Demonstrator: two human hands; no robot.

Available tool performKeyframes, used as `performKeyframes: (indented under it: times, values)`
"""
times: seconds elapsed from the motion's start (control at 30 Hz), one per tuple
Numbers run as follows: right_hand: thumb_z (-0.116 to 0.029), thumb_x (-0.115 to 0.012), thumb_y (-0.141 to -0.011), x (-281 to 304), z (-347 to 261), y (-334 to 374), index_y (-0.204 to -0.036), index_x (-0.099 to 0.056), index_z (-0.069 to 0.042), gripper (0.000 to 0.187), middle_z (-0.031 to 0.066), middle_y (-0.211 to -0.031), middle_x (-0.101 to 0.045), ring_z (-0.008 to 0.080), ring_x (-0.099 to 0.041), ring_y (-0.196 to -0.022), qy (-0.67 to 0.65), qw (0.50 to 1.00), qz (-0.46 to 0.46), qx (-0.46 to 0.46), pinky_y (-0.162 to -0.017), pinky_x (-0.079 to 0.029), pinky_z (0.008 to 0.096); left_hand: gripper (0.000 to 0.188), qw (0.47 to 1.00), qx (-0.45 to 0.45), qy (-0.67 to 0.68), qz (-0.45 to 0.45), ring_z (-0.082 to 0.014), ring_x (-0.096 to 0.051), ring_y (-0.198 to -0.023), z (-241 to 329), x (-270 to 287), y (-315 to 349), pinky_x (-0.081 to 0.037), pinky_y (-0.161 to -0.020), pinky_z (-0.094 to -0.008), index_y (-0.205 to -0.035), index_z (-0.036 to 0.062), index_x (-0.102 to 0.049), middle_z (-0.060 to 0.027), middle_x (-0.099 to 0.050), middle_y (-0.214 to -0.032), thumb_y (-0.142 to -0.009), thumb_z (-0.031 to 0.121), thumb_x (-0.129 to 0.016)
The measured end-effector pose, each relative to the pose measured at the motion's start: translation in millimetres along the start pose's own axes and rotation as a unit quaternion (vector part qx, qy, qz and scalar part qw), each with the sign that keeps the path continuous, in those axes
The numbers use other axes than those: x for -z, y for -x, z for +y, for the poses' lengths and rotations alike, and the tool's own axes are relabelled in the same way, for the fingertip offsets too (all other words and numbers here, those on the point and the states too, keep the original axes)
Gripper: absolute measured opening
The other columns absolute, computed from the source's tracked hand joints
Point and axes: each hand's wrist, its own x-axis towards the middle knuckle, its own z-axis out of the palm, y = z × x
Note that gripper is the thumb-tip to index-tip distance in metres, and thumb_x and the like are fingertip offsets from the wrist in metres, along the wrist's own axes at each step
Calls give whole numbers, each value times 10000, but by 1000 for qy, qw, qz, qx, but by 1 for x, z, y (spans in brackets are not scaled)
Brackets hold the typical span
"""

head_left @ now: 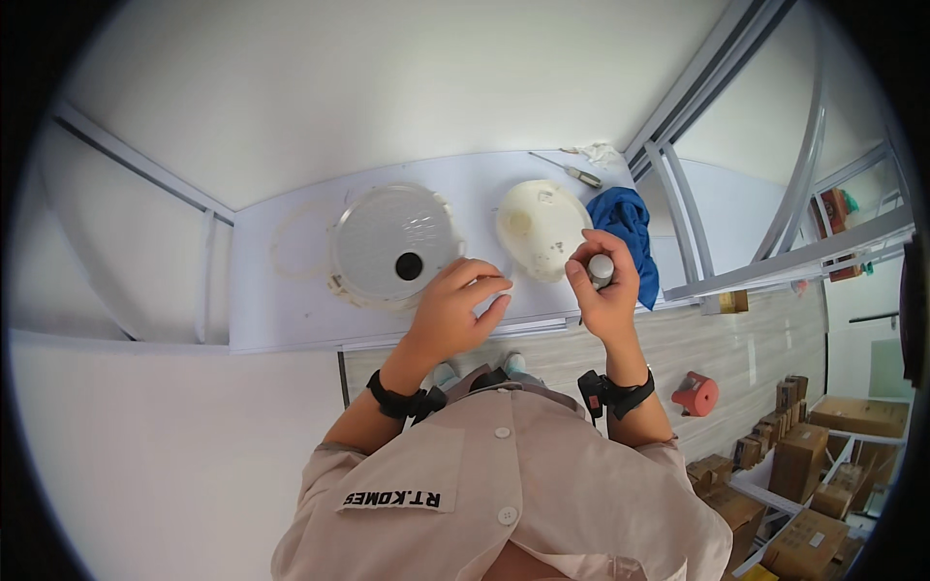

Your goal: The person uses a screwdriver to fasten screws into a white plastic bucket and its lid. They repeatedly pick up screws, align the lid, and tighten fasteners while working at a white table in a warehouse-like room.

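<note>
My right hand is wrapped around a small cylinder with a round grey end; the rest of it is hidden in the fist. My left hand is at the near right rim of a large round whitish basin-like part, fingers curved and apart from the thumb, with nothing visible between them. That part has a clear or shiny inner face and a black round spot low in it. Between and beyond my hands lies a cream oval shell-like part with dark smudges.
A blue cloth is bunched at the right end of the white bench. Behind it lie a screwdriver and a crumpled white tissue. White frames flank the bench. A red stool and cardboard boxes stand to the right.
</note>
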Motion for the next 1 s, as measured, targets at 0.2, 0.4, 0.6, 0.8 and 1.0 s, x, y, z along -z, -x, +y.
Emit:
performKeyframes:
  times: [0.2, 0.4, 0.6, 0.8, 1.0]
  values:
    - [90, -618, -852, 72, 18, 9, -1219, -630, -18, 383, 71, -1002, -681, 129, -610, -841, -84, 995, 45, -7, -775, -522, 272, 127, 990, 67, -102, -64, -300, -686, -938, -31, -93, -21, -570, -811, -425, -1021, 80, -801, -74, -739, -1029, -905, 132, -797]
    - [-51, -586, -727, 134, 39, 18, -1050, -625, -23, 327, 82, -929, -664, 124, -550, -771, -45, 997, 52, 25, -687, -430, 279, 139, 969, 145, -190, -64, -314, -697, -961, -62, -161, -34, -558, -837, -451, -1023, 109, -803, -60, -754, -999, -909, 187, -789]
    - [-125, -638, -754, 162, 32, 25, -1051, -630, -13, 317, 72, -883, -662, 117, -529, -737, -86, 995, 37, -37, -671, -413, 279, 138, 942, 196, -266, -61, -295, -688, -1004, -83, -203, -43, -514, -880, -460, -1010, 139, -817, -44, -745, -1015, -895, 212, -794]
    - [-144, -660, -767, 175, 35, 18, -1052, -634, -9, 316, 71, -885, -662, 123, -530, -739, -108, 993, 11, -48, -673, -408, 284, 91, 930, 200, -296, -91, -316, -691, -983, -80, -209, -51, -509, -852, -467, -957, 139, -802, -48, -744, -981, -901, 209, -789]
    - [-140, -661, -766, 176, 35, 10, -1061, -637, -11, 324, 77, -897, -656, 137, -538, -758, -114, 993, -19, -38, -694, -410, 294, 79, 923, 215, -303, -101, -323, -690, -987, -83, -212, -53, -505, -858, -479, -932, 124, -775, -62, -737, -979, -921, 202, -770]
